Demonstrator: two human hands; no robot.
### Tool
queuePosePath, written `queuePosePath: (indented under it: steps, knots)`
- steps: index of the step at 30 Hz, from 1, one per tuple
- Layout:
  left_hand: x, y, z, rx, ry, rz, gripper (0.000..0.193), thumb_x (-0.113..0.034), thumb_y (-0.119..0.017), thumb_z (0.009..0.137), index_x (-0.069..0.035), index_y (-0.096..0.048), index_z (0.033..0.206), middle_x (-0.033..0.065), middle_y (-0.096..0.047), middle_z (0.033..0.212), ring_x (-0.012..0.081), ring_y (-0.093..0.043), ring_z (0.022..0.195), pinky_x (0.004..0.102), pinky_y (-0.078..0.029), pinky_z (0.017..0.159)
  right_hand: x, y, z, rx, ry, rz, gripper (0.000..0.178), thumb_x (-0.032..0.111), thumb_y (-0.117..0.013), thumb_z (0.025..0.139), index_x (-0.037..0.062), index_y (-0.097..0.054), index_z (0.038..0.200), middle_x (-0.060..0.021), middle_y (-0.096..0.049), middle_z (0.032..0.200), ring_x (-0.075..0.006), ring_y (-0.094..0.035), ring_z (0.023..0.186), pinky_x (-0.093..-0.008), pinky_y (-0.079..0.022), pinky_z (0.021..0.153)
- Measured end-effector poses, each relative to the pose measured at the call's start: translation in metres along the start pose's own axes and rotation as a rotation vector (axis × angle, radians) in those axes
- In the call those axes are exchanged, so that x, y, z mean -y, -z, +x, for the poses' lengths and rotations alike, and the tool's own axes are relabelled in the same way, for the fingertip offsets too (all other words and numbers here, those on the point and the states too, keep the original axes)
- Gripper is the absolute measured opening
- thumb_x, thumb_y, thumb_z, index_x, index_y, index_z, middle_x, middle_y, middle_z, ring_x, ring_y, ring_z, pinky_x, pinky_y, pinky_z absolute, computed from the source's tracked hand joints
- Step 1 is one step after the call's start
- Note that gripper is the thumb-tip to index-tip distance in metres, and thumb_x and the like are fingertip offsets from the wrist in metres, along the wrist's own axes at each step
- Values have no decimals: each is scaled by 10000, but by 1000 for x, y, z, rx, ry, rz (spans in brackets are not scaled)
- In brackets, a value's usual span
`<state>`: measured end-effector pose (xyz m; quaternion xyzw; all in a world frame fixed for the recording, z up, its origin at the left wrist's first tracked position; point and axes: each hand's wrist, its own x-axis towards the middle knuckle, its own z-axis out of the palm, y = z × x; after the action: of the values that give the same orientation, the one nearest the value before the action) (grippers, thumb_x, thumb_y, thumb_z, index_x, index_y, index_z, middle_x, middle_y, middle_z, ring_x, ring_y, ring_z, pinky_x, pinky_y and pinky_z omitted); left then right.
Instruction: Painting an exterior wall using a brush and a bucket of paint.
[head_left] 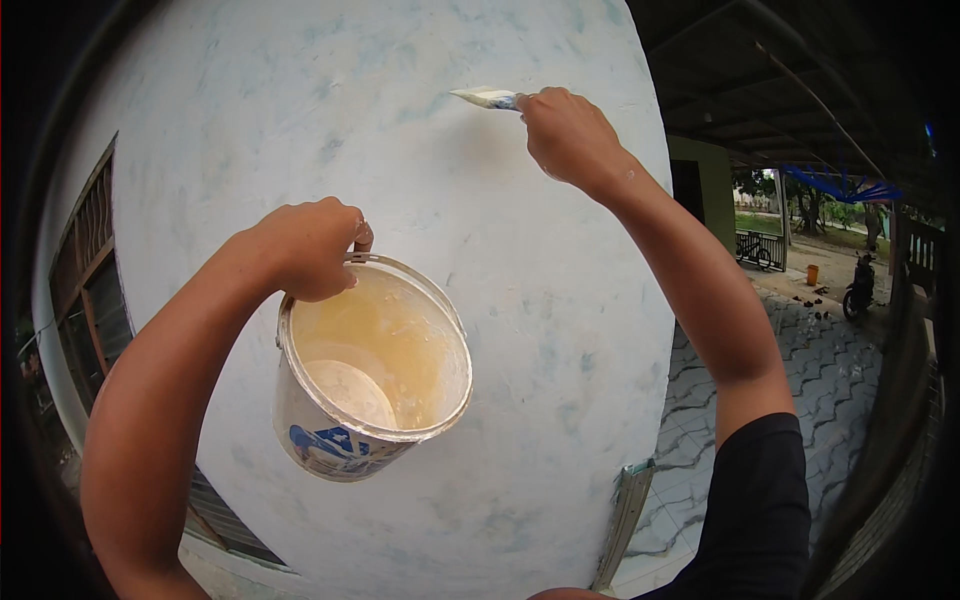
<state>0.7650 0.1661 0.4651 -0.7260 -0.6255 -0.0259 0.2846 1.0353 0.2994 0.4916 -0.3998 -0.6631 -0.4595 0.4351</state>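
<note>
My left hand (318,248) is closed on the rim and handle of a paint bucket (330,460), which hangs tilted so that its inside shows. Cream-coloured paint coats the inner wall, and a pale layer lies at the bottom. Higher up and to the right, my right hand (570,135) grips a paintbrush (490,98) by its handle. The bristles are loaded or coated with white and point left, at or close to the wall (540,300); whether they touch it I cannot tell. The wall is whitish with patchy blue-green spots.
A window with wooden frame and bars (88,250) is set in the wall at left. On the right, beyond the wall's edge, lies a tiled floor (790,400) under a dark roof. Farther out stand a motorbike (860,287), an orange bucket (812,274) and a bicycle.
</note>
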Motion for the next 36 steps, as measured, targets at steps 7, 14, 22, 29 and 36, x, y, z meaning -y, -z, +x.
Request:
queuePosePath:
  steps: [7, 14, 22, 29, 36]
  knots:
    - [-1, -20, 21, -22, 47, 21, 375, -73, -715, 781, -57, -747, 1155, 168, -767, 1040, 319, -745, 939, 408, -586, 822, 51, -76, 18, -139, -134, 57, 170, 41, -590, 933, -35, -729, 994, -188, -704, 994, -310, -748, 807, -436, -615, 681]
    - [14, -24, 6, -10, 81, -58, 370, -77, -698, 786, -33, -738, 1152, 182, -764, 1015, 326, -744, 925, 413, -587, 814, 102, -15, 6, 192, -49, 31, 109, -25, -629, 829, -13, -736, 815, -208, -732, 863, -357, -745, 776, -443, -604, 649]
    - [10, -26, 22, -4, 76, -71, 294, -159, -777, 791, -25, -742, 1051, 182, -753, 917, 325, -734, 849, 424, -576, 770, 8, -8, 65, 80, -218, -51, 143, 5, -617, 846, 16, -754, 886, -151, -756, 875, -325, -748, 786, -426, -584, 652]
    - [5, -65, -29, -185, 263, -403, 182, -47, -714, 822, 21, -723, 990, 215, -745, 897, 350, -735, 847, 432, -572, 773, 68, -67, -26, 140, -36, 6, 117, -26, -624, 848, -53, -738, 858, -228, -697, 821, -383, -731, 754, -449, -609, 625]
    - [-7, -218, -134, -577, 549, -798, 129, 25, -726, 857, 44, -619, 927, 85, -654, 819, 125, -655, 762, 297, -502, 692, 134, -54, -199, 402, -56, 571, 275, 65, -677, 921, -16, -739, 1176, -190, -680, 809, -243, -664, 659, -364, -513, 617]
